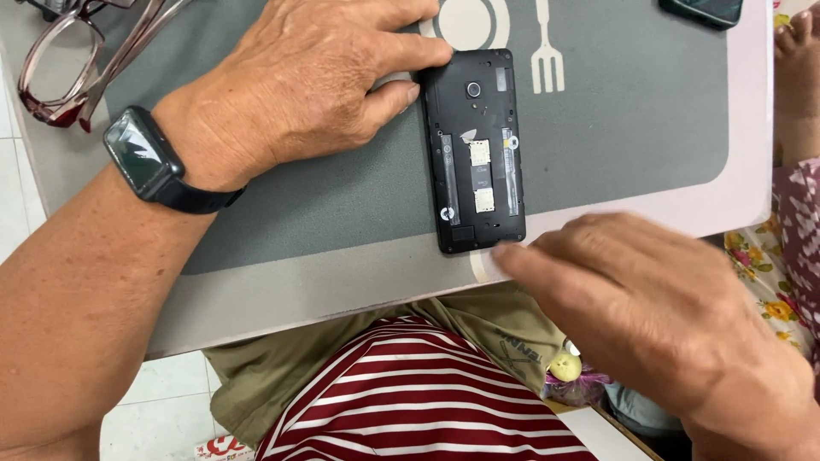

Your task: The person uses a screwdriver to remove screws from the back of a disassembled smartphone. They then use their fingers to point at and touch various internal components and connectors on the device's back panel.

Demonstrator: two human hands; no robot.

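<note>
On grey placemat, opened black phone

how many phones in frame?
2. One black phone with its back cover off lies mid-mat, between the left hand and right hand. A second dark phone is cut off by the top edge. Others may lie out of view.

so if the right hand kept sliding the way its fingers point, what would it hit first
Most likely the bottom end of the black phone with its back cover off. The right hand points up and left, fingertips already at that edge; whether they touch is unclear.
</note>
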